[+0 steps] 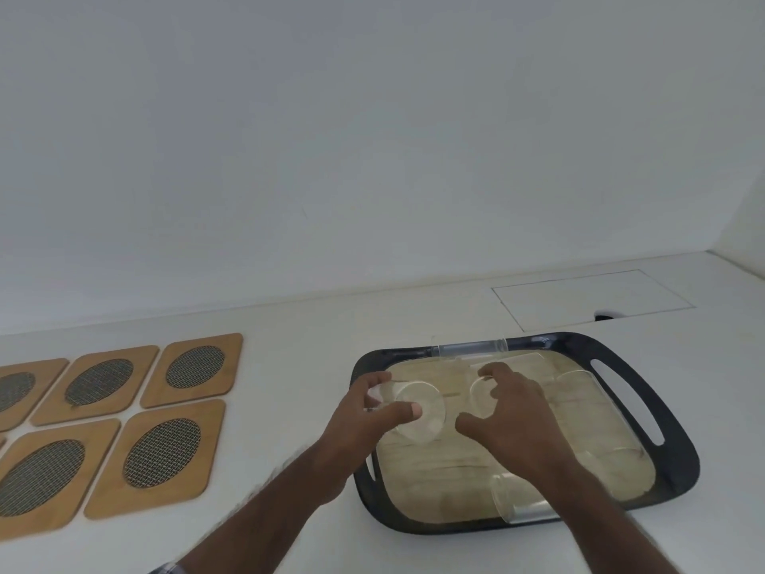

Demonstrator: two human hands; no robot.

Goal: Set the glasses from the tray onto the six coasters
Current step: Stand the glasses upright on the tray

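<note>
A white desk (pixel 314 325) meets a plain pale wall. The dark tray (pixel 679 457) holds clear glasses lying on their sides. The left hand (pixel 356 424) has a clenched grip on one glass (pixel 418 412); the right hand (pixel 517 424) hovers released over another glass (pixel 482 393). Wooden coasters (pixel 161 457) lie bare, well left of the tray.

Bare white counter (pixel 289 366) lies open between the tray (pixel 670 412) and the wooden coasters (pixel 165 457) to its left. Clear glasses (pixel 418 412) crowd the tray, and its raised dark rim borders them all round.
</note>
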